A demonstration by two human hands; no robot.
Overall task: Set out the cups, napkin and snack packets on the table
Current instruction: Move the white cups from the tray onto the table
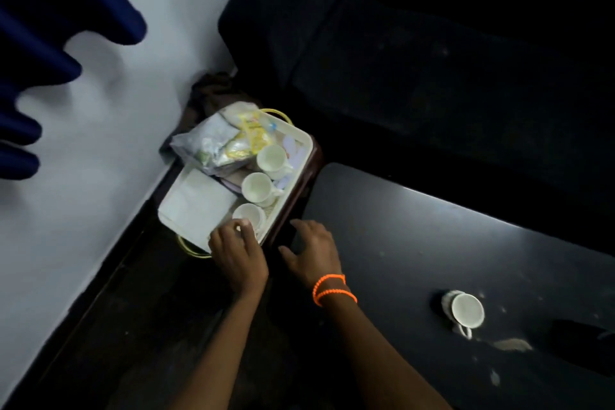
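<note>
A white plastic basket [304, 143] sits on a low stool by the wall. It holds three white cups: a far cup [271, 156], a middle cup [255, 186] and a near cup [248, 214]. A folded white napkin [196, 206] lies in its left part, and snack packets [221, 140] are piled at its far end. My left hand [238, 253] has its fingertips on the near cup's rim. My right hand [312, 253], with orange bead bracelets at the wrist, hovers open beside the basket's near corner. A fourth white cup [466, 309] stands on the dark table [432, 236].
A dark sofa [432, 60] fills the far right behind the table. A white wall [100, 143] rises on the left, with blue curtain folds [40, 43] at the top left. Brown cloth [213, 90] lies behind the basket. The floor below is dark.
</note>
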